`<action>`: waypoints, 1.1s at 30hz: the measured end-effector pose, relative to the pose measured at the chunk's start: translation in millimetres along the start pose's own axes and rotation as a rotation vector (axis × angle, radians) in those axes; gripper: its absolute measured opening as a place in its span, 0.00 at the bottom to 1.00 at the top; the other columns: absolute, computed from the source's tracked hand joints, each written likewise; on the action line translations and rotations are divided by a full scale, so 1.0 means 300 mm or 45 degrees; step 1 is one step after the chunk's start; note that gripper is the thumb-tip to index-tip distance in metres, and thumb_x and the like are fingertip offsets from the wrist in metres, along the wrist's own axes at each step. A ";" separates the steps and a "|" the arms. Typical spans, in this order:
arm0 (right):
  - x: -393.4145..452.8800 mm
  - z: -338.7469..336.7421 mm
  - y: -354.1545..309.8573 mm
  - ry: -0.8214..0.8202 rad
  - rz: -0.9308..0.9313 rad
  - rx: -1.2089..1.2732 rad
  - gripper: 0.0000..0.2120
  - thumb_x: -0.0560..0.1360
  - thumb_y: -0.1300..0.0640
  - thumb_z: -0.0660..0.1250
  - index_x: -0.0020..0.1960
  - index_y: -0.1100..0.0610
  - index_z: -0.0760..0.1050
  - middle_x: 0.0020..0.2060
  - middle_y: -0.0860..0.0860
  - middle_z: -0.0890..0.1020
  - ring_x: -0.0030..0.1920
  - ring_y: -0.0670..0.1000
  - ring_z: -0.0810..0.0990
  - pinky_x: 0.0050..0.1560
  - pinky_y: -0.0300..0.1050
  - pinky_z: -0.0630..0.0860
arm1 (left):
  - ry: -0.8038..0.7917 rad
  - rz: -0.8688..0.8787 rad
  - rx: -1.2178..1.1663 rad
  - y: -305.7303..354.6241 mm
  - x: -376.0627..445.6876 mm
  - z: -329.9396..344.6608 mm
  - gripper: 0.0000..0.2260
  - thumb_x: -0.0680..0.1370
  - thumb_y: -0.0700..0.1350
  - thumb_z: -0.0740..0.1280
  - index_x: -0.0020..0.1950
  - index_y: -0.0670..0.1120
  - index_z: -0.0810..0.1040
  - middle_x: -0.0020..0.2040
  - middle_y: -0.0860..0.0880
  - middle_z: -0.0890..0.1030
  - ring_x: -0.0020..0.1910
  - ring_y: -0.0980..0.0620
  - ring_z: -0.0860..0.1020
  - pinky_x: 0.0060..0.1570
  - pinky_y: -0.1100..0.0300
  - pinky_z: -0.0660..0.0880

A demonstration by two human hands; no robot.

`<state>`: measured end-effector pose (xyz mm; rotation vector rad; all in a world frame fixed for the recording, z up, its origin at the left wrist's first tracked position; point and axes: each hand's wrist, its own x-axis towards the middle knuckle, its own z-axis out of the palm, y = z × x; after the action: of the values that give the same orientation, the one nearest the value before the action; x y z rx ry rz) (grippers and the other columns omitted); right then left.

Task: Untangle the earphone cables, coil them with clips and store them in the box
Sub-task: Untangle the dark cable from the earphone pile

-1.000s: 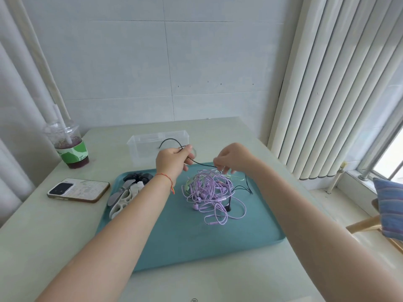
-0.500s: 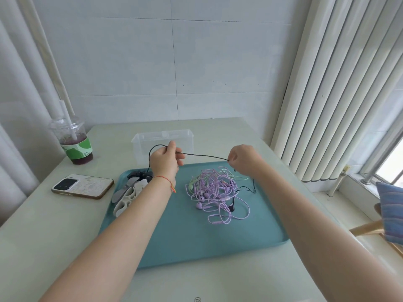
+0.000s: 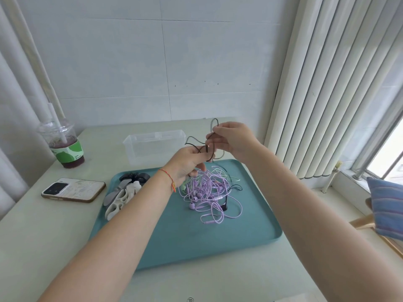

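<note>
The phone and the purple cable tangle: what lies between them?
In the head view, between the phone and the purple cable tangle lie the clips on the teal tray, crossed by the left forearm.

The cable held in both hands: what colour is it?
Black cable, seen best in the head view.

black cable: motion-blurred, its loops hard to follow; part is hidden inside the left hand
tangle: far-left edge covered by that hand
clips: shapes unclear
cushion: cut by right edge
counter: near edge out of frame
</note>
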<state>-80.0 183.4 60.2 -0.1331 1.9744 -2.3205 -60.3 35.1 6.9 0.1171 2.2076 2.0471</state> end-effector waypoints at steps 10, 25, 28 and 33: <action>0.015 -0.046 0.066 0.115 -0.057 -0.651 0.01 0.75 0.65 0.67 0.46 0.60 0.76 0.34 0.54 0.79 0.27 0.45 0.77 0.28 0.35 0.73 | 0.192 -0.077 -0.450 -0.044 0.019 -0.050 0.08 0.81 0.41 0.63 0.45 0.41 0.79 0.34 0.49 0.80 0.22 0.60 0.72 0.18 0.69 0.57; 0.010 -0.056 0.179 -0.146 0.046 -1.544 0.07 0.73 0.59 0.68 0.49 0.59 0.83 0.41 0.51 0.80 0.42 0.51 0.77 0.42 0.41 0.72 | 0.357 -0.160 -0.935 -0.076 0.022 -0.095 0.12 0.83 0.40 0.58 0.42 0.41 0.75 0.27 0.50 0.79 0.21 0.59 0.74 0.17 0.70 0.60; 0.014 -0.085 0.152 0.004 0.009 -1.661 0.09 0.72 0.62 0.66 0.48 0.64 0.82 0.44 0.56 0.83 0.46 0.57 0.80 0.44 0.45 0.76 | 0.494 -0.130 -0.915 -0.101 0.031 -0.139 0.14 0.84 0.40 0.56 0.41 0.41 0.73 0.24 0.50 0.79 0.21 0.60 0.75 0.18 0.71 0.61; 0.006 -0.128 0.088 0.105 0.034 -1.440 0.11 0.74 0.59 0.64 0.38 0.63 0.80 0.29 0.54 0.80 0.27 0.50 0.76 0.26 0.36 0.70 | 0.501 -0.231 -0.642 -0.140 0.036 -0.130 0.13 0.83 0.41 0.57 0.40 0.42 0.74 0.23 0.51 0.78 0.21 0.60 0.76 0.18 0.72 0.63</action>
<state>-86.4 216.6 27.9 -0.0743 3.0009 -0.9291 -75.2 -5.1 -32.5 -0.5541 1.7056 2.6051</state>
